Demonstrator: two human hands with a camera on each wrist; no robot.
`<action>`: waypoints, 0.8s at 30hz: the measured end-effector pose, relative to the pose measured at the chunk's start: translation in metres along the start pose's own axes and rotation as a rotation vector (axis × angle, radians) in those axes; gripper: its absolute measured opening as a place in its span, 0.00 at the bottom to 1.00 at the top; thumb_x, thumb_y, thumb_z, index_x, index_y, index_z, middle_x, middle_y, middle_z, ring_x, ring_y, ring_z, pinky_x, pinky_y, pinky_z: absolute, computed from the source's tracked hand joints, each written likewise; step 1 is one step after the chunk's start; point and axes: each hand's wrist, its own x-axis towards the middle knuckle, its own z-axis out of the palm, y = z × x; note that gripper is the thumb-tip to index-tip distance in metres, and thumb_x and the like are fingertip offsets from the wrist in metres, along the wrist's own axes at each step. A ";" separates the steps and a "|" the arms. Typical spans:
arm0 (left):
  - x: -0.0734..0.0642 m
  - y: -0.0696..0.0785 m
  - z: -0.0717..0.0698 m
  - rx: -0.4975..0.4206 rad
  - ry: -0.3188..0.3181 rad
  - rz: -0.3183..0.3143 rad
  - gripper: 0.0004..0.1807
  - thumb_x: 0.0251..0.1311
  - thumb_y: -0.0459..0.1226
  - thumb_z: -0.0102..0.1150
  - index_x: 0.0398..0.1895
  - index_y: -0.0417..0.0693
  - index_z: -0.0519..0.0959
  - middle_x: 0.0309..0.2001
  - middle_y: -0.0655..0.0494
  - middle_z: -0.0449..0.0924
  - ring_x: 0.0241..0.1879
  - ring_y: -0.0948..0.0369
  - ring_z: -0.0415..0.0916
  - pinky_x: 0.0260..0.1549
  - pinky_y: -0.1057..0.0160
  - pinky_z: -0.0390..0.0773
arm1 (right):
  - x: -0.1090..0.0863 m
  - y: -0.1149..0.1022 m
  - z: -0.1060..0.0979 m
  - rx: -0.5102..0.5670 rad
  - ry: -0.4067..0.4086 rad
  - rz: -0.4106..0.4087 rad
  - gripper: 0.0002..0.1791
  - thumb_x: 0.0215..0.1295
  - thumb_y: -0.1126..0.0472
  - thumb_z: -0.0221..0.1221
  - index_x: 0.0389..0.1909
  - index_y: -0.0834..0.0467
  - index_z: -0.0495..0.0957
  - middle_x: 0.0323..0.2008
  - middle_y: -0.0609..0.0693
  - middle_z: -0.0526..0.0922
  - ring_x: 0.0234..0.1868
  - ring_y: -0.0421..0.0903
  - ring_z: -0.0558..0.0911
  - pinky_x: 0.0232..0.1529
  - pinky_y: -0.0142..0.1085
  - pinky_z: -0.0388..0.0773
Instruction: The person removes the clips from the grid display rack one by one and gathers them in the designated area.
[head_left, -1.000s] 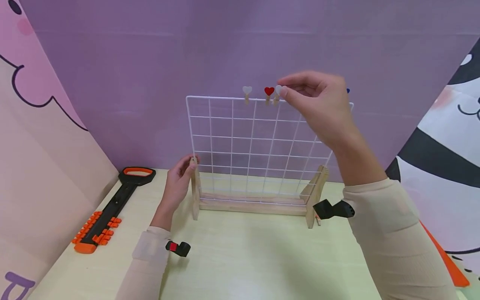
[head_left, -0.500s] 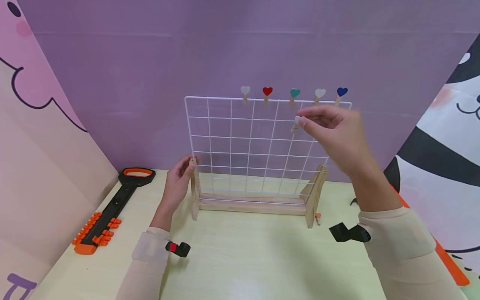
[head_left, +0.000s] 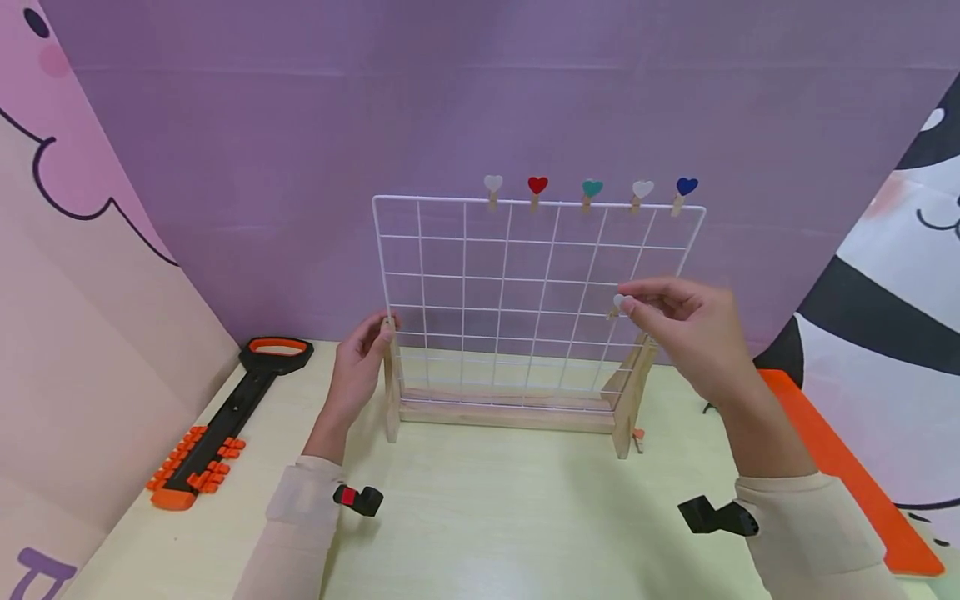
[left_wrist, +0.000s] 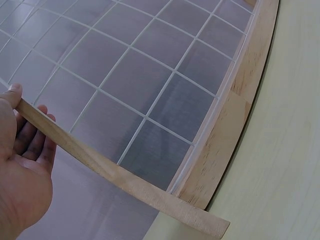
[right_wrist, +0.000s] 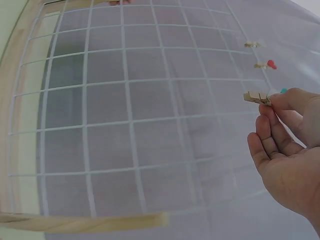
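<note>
A white wire grid (head_left: 450, 199) stands upright in a wooden base (head_left: 510, 415). My left hand (head_left: 356, 362) holds the top of the base's left upright, thumb on one side and fingers on the other, also visible in the left wrist view. Between thumb and fingertips, my right hand (head_left: 697, 333) pinches a small wooden clothespin (right_wrist: 256, 97) with a white heart, in front of the grid's right part. Along the top wire sit clothespins with a white heart (head_left: 492, 182), a red heart (head_left: 537, 185), a teal heart (head_left: 592, 188), another white heart (head_left: 642, 189) and a blue heart (head_left: 687, 186).
On the table's left lies a black and orange tool with a loop handle (head_left: 276, 357) and orange clips (head_left: 213, 477) along its sides. A small orange-topped clothespin (head_left: 638, 440) is beside the base's right foot. A long orange object (head_left: 840, 475) lies partly behind the right forearm.
My right hand has come down and to the right from the top wire, still pinching the white-heart clothespin. The teal, second white and blue hearts are now uncovered. My left hand stays put.
</note>
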 end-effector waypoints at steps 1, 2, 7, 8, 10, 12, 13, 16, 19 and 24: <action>0.000 0.000 0.000 -0.003 0.001 0.004 0.24 0.77 0.44 0.54 0.69 0.42 0.73 0.65 0.41 0.78 0.59 0.64 0.75 0.58 0.77 0.73 | -0.003 0.004 -0.001 -0.007 -0.003 0.003 0.14 0.72 0.60 0.64 0.53 0.62 0.85 0.38 0.35 0.88 0.40 0.35 0.83 0.41 0.21 0.79; 0.000 0.000 0.000 -0.004 0.001 0.007 0.24 0.77 0.43 0.55 0.69 0.41 0.73 0.65 0.41 0.78 0.59 0.63 0.75 0.58 0.77 0.73 | -0.006 0.009 -0.001 -0.005 -0.007 0.010 0.14 0.72 0.61 0.64 0.54 0.62 0.85 0.38 0.34 0.88 0.41 0.34 0.84 0.42 0.21 0.79; 0.001 -0.001 0.001 -0.011 0.008 0.011 0.24 0.77 0.43 0.54 0.69 0.39 0.73 0.65 0.36 0.77 0.62 0.55 0.75 0.56 0.77 0.73 | -0.023 0.029 -0.004 0.026 -0.017 0.045 0.14 0.72 0.63 0.64 0.54 0.64 0.84 0.40 0.34 0.88 0.43 0.33 0.84 0.46 0.19 0.80; 0.001 -0.002 0.001 -0.011 0.008 0.007 0.24 0.77 0.43 0.54 0.69 0.39 0.73 0.65 0.36 0.76 0.62 0.54 0.75 0.56 0.76 0.73 | -0.027 0.033 -0.005 0.036 -0.019 0.056 0.14 0.71 0.64 0.63 0.55 0.65 0.84 0.40 0.34 0.88 0.44 0.32 0.84 0.46 0.19 0.79; 0.001 -0.002 0.002 -0.014 0.004 -0.002 0.24 0.77 0.43 0.54 0.69 0.40 0.73 0.66 0.36 0.76 0.62 0.55 0.74 0.57 0.76 0.73 | -0.035 0.041 -0.006 0.034 -0.014 0.076 0.15 0.71 0.65 0.63 0.55 0.66 0.84 0.41 0.33 0.88 0.45 0.31 0.84 0.48 0.19 0.79; 0.000 -0.003 0.002 -0.007 0.000 -0.013 0.24 0.77 0.44 0.54 0.70 0.42 0.73 0.66 0.40 0.77 0.62 0.60 0.74 0.58 0.75 0.73 | -0.044 0.050 -0.007 0.016 -0.007 0.104 0.15 0.71 0.63 0.64 0.55 0.65 0.84 0.42 0.31 0.88 0.47 0.30 0.83 0.48 0.18 0.78; 0.000 -0.003 0.002 -0.006 0.000 -0.017 0.24 0.77 0.44 0.54 0.70 0.43 0.73 0.66 0.42 0.77 0.61 0.61 0.74 0.59 0.75 0.73 | -0.049 0.055 -0.007 0.008 -0.006 0.115 0.15 0.72 0.63 0.63 0.55 0.65 0.84 0.42 0.31 0.87 0.47 0.28 0.83 0.49 0.18 0.78; -0.001 -0.003 0.001 -0.005 -0.006 -0.020 0.24 0.77 0.45 0.54 0.70 0.45 0.73 0.65 0.46 0.78 0.61 0.64 0.74 0.61 0.74 0.72 | -0.061 0.070 -0.008 -0.005 -0.003 0.156 0.16 0.72 0.60 0.64 0.55 0.65 0.83 0.42 0.31 0.87 0.46 0.28 0.84 0.48 0.18 0.79; -0.001 -0.002 0.001 -0.009 -0.005 -0.019 0.24 0.77 0.45 0.54 0.70 0.44 0.73 0.66 0.44 0.78 0.62 0.63 0.74 0.61 0.73 0.72 | -0.073 0.085 -0.009 -0.001 -0.022 0.188 0.17 0.73 0.60 0.63 0.57 0.65 0.82 0.42 0.33 0.87 0.45 0.29 0.84 0.48 0.19 0.79; -0.001 -0.002 0.001 -0.005 -0.002 -0.010 0.25 0.78 0.44 0.53 0.70 0.40 0.72 0.66 0.37 0.75 0.64 0.58 0.74 0.60 0.75 0.72 | -0.089 0.104 -0.011 -0.003 -0.067 0.272 0.19 0.74 0.54 0.62 0.59 0.60 0.82 0.44 0.35 0.88 0.48 0.31 0.84 0.49 0.19 0.79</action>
